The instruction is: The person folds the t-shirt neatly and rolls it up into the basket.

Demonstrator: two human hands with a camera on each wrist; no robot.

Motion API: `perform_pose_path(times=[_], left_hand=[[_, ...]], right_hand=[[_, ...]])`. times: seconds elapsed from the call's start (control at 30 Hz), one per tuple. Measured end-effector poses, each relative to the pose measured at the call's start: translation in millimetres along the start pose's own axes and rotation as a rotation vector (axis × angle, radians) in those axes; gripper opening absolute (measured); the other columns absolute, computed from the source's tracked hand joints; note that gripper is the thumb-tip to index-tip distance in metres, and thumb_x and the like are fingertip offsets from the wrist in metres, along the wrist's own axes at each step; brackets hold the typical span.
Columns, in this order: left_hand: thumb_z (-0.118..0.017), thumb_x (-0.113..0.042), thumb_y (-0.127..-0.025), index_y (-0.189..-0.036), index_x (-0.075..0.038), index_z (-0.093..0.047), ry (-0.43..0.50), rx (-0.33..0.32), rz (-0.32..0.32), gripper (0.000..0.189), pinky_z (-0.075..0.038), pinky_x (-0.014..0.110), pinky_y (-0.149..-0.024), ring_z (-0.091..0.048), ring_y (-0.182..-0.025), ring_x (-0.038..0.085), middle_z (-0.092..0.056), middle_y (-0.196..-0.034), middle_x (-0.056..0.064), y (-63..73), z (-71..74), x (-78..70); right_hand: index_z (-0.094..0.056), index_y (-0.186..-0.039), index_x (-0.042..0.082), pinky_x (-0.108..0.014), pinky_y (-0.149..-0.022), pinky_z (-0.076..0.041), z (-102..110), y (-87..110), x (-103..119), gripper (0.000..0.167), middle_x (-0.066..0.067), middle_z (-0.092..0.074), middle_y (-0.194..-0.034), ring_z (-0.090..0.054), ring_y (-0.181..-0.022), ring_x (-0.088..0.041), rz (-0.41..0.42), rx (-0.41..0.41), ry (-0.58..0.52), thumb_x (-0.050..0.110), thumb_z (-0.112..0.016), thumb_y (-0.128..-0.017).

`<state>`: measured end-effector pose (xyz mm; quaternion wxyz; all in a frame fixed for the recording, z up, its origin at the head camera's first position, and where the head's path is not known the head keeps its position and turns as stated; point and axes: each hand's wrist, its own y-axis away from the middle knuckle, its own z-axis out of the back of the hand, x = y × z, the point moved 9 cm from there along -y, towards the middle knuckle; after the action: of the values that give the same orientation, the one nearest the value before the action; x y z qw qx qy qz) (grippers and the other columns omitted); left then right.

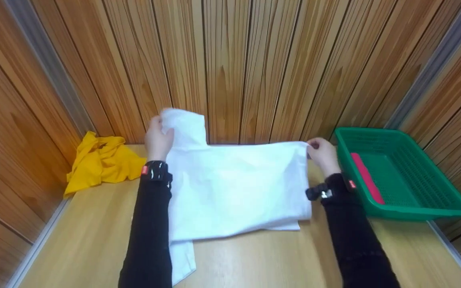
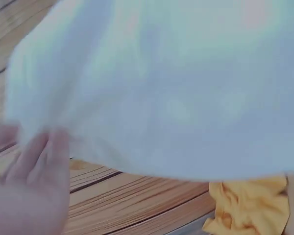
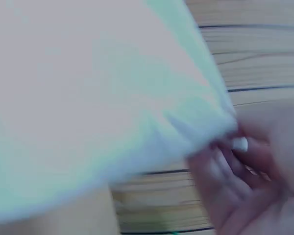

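A white short-sleeved shirt [image 1: 238, 184] is stretched sideways between my two hands, its layers folded over each other. At its upper left, my left hand [image 1: 159, 138] pinches the cloth beside a raised sleeve [image 1: 186, 124]. My right hand [image 1: 323, 155] pinches the upper right corner, with the fingertips right at the edge. The left wrist view shows blurred fingers [image 2: 36, 152] gathering creases in the white cloth. In the right wrist view, thumb and fingers [image 3: 230, 176] close on the corner. Another flap of the shirt [image 1: 182, 262] hangs out below at the lower left.
A crumpled yellow cloth [image 1: 104, 164] lies at the back left, against the wall. To the right, close by my right forearm, stands a green basket [image 1: 422, 212] with a red strip-like item [image 1: 366, 178] inside. Wood-panelled walls [image 1: 226, 72] enclose the table [image 1: 246, 264] on three sides.
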<state>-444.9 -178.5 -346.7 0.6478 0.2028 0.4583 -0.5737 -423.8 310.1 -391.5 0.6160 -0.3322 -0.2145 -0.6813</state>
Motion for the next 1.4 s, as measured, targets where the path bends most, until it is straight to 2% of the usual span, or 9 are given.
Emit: perform_pose_path(times=[0.13,0.23,0.4,0.57,0.67,0.87,0.97,1.17,1.4], left_hand=[[-0.052,-0.018,-0.103,-0.159,-0.013,-0.005,0.014,0.164,-0.011,0.074,-0.019,0.044,-0.117,-0.023,-0.146,0.032,-0.016,-0.163,0.013,-0.4,-24.0,3.3],[-0.052,-0.022,-0.103,-0.159,-0.015,-0.003,-0.026,0.217,0.009,0.075,-0.021,0.046,-0.117,-0.024,-0.146,0.032,-0.016,-0.163,0.013,3.7,-36.3,18.9],[-0.052,-0.023,-0.103,-0.159,-0.009,-0.009,-0.095,0.232,0.038,0.072,-0.024,0.050,-0.115,-0.028,-0.144,0.036,-0.022,-0.161,0.017,9.5,-42.3,44.4],[-0.053,-0.023,-0.103,-0.157,-0.004,-0.013,-0.149,0.248,0.056,0.070,-0.024,0.051,-0.115,-0.029,-0.143,0.038,-0.025,-0.159,0.021,14.4,-41.9,60.2],[-0.052,-0.023,-0.103,-0.156,-0.001,-0.018,-0.201,0.269,0.062,0.066,-0.025,0.051,-0.114,-0.031,-0.142,0.039,-0.029,-0.157,0.022,17.2,-40.9,67.4],[-0.051,-0.021,-0.104,-0.150,0.001,-0.035,-0.263,0.338,0.113,0.053,-0.028,0.053,-0.112,-0.037,-0.138,0.041,-0.040,-0.150,0.024,26.2,-34.5,81.0],[-0.052,-0.019,-0.103,-0.147,0.003,-0.041,-0.288,0.381,0.105,0.049,-0.030,0.054,-0.111,-0.042,-0.134,0.041,-0.046,-0.145,0.025,31.7,-31.2,83.4],[-0.056,-0.015,-0.101,-0.137,0.004,-0.053,-0.376,0.489,0.048,0.041,-0.038,0.055,-0.105,-0.053,-0.120,0.040,-0.056,-0.135,0.025,56.0,-31.2,83.6],[-0.060,-0.013,-0.096,-0.116,-0.001,-0.066,-0.479,0.586,0.066,0.024,-0.048,0.050,-0.089,-0.057,-0.091,0.032,-0.066,-0.105,0.016,95.0,-37.4,86.5]], right_hand=[[-0.056,-0.124,-0.008,-0.046,-0.097,-0.043,-3.2,-9.0,-1.6,0.031,-0.028,-0.059,-0.122,-0.055,-0.112,-0.038,-0.026,-0.105,-0.077,0.010,-0.048,-0.100],[-0.056,-0.122,-0.010,-0.048,-0.101,-0.040,-10.8,-11.2,-2.6,0.030,-0.030,-0.058,-0.123,-0.053,-0.116,-0.041,0.014,-0.087,-0.084,0.008,-0.050,-0.099],[-0.060,-0.113,-0.011,-0.048,-0.093,-0.045,-18.0,-9.9,-4.8,0.025,-0.030,-0.061,-0.113,-0.057,-0.103,-0.041,0.096,-0.060,-0.077,0.008,-0.054,-0.096],[-0.058,-0.116,-0.011,-0.048,-0.093,-0.047,-23.5,-6.2,-9.3,0.028,-0.030,-0.060,-0.115,-0.057,-0.105,-0.041,0.078,-0.015,-0.047,0.009,-0.052,-0.098],[-0.056,-0.122,-0.011,-0.052,-0.098,-0.044,-29.4,-6.4,-12.9,0.031,-0.032,-0.058,-0.121,-0.055,-0.113,-0.044,0.075,0.046,-0.015,0.008,-0.050,-0.099],[-0.054,-0.124,-0.016,-0.055,-0.100,-0.042,-43.0,5.3,-10.3,0.035,-0.034,-0.059,-0.120,-0.055,-0.115,-0.047,0.206,0.221,0.136,0.008,-0.053,-0.098],[-0.054,-0.127,-0.015,-0.056,-0.099,-0.042,-49.4,14.8,-14.3,0.037,-0.033,-0.058,-0.122,-0.054,-0.116,-0.047,0.216,0.318,0.199,0.010,-0.054,-0.099],[-0.055,-0.132,-0.006,-0.057,-0.099,-0.043,-60.4,35.6,-26.4,0.040,-0.026,-0.059,-0.127,-0.054,-0.119,-0.043,0.148,0.470,0.327,0.018,-0.055,-0.100],[-0.063,-0.123,-0.003,-0.056,-0.095,-0.045,-77.7,62.7,-21.3,0.032,-0.020,-0.066,-0.118,-0.060,-0.111,-0.038,0.263,0.561,0.427,0.015,-0.061,-0.096]])
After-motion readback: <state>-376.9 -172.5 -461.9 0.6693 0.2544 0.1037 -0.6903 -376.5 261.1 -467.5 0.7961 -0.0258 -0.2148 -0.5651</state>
